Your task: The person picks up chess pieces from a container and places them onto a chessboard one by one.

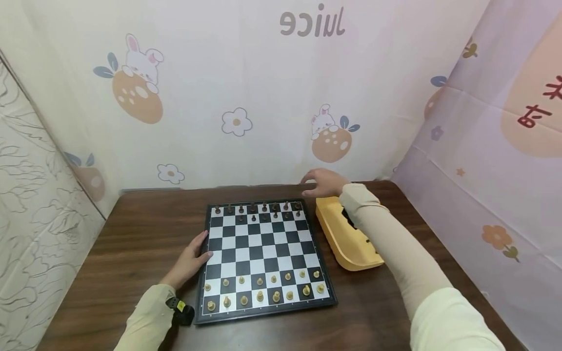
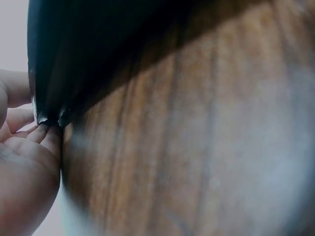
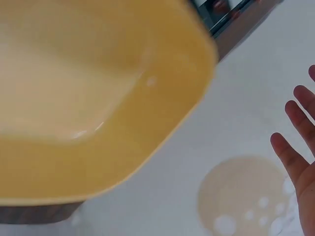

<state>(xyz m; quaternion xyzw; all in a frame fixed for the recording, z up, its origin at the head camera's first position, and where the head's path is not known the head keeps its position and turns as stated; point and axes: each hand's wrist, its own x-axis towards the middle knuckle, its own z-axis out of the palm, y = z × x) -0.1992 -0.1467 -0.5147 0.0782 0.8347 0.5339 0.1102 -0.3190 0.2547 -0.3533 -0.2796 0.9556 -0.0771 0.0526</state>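
A black-and-white chessboard (image 1: 254, 253) lies on the table. My left hand (image 1: 188, 262) rests along its left edge, and the left wrist view shows the fingers (image 2: 37, 140) touching the board's dark side (image 2: 59, 59). Gold chess pieces (image 1: 259, 295) stand in two rows at the near end. Dark chess pieces (image 1: 264, 207) fill the far row, with a partial second row before it. My right hand (image 1: 326, 183) hovers just beyond the far end of a yellow tray (image 1: 335, 239); its fingers (image 3: 290, 155) are spread and hold nothing. The right forearm hides part of the tray.
A few small dark pieces (image 1: 368, 241) show inside the tray beside the forearm. The brown wooden table (image 1: 149, 229) meets a printed curtain (image 1: 193, 87) at the back, with another curtain (image 1: 483, 170) along the right.
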